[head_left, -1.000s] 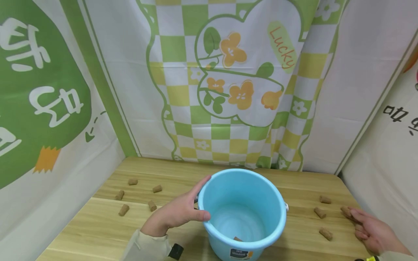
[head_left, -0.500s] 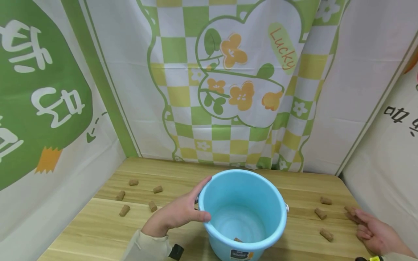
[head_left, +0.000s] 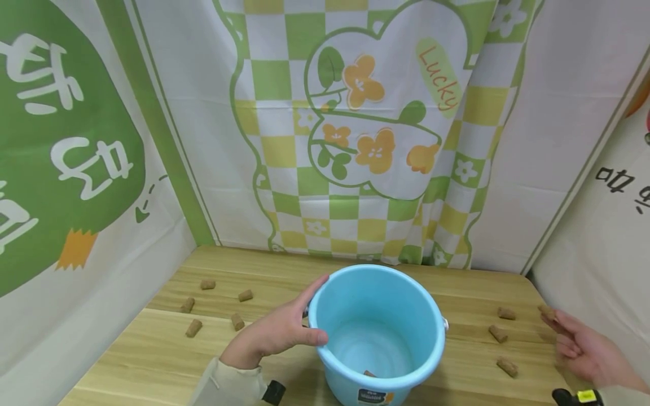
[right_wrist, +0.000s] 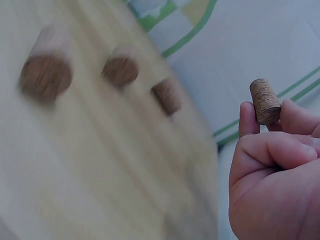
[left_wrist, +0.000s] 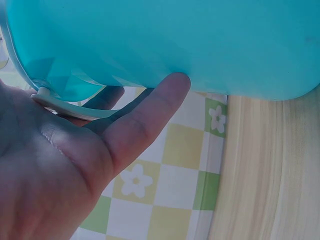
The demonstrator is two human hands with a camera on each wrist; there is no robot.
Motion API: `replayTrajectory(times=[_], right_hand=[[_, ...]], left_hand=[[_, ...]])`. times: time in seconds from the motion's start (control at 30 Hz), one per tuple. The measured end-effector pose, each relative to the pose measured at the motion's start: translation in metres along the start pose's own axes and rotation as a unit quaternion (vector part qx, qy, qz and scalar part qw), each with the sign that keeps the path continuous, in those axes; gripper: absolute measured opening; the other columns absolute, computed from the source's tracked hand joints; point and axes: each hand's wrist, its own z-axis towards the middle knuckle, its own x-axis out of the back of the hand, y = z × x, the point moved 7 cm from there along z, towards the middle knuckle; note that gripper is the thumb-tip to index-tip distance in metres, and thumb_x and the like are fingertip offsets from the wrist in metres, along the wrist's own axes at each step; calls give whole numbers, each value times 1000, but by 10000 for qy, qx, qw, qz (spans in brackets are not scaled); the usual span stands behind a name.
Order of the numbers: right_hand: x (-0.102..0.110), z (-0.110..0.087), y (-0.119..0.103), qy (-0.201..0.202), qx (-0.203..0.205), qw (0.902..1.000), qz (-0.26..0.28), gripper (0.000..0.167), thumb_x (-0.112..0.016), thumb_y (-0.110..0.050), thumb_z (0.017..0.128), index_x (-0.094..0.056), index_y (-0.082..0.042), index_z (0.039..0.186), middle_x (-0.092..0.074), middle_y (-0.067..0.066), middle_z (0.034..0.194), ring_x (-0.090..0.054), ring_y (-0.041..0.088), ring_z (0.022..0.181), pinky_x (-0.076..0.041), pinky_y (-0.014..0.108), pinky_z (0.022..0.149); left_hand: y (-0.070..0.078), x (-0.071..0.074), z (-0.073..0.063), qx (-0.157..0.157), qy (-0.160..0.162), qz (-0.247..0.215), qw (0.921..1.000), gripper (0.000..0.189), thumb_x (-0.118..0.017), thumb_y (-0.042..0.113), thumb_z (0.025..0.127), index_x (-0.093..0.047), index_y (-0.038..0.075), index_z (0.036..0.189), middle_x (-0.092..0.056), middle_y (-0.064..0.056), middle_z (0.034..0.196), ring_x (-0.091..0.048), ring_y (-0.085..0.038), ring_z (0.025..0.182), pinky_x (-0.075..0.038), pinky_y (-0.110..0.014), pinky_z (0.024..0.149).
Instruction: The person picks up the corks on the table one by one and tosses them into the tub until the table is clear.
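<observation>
A light blue bucket (head_left: pixel 376 321) stands at the front middle of the table, with a cork partly visible inside on its bottom. My left hand (head_left: pixel 279 330) holds the bucket's left side at the rim. In the left wrist view one finger (left_wrist: pixel 150 120) of it lies against the bucket's outer wall, close to the handle (left_wrist: pixel 75 109). Over the table's right end, my right hand (head_left: pixel 591 347) pinches a cork (right_wrist: pixel 265 101) between its fingertips, raised off the table. Three other corks lie left of that hand, among them a front cork (head_left: pixel 506 366).
Several more corks lie scattered on the left part of the wooden table, including a cork (head_left: pixel 193 327) nearest the front. A patterned curtain (head_left: pixel 376 225) hangs behind the table's back edge, and fabric walls stand on both sides.
My right hand has lifted the pinched cork slightly up from the table. The left hand and the bucket have stayed in place.
</observation>
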Motion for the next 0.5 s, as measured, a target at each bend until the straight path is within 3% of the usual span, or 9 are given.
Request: replayTrajectory(times=[0.2,0.33,0.5], right_hand=[[-31,11,-14,-420,221,9987,-203,47,-28,-23,111,-73,-10,116,-68,6,113,0,3,60,-23,16,51],[-53,17,-18,-768,263,9964,-223,48,-24,-21,111,-70,-9,122,-67,7,117,-2,4,59,-15,17,51],[-81,21,-21,-1119,355,9924,-377,48,-22,-19,112,-67,-9,127,-64,7,122,-5,5,58,-20,18,50]], left_hand=[[-2,0,-1,85,-3,-55,9999,117,-79,56,80,0,25,161,-33,-19,152,-45,-36,129,-46,-40,96],[-1,0,-1,108,0,-77,9999,118,-79,57,80,0,25,161,-33,-18,153,-44,-37,130,-46,-41,97],[-1,1,-1,135,40,27,9999,118,-79,58,79,-1,26,161,-34,-17,152,-44,-36,130,-45,-44,98]])
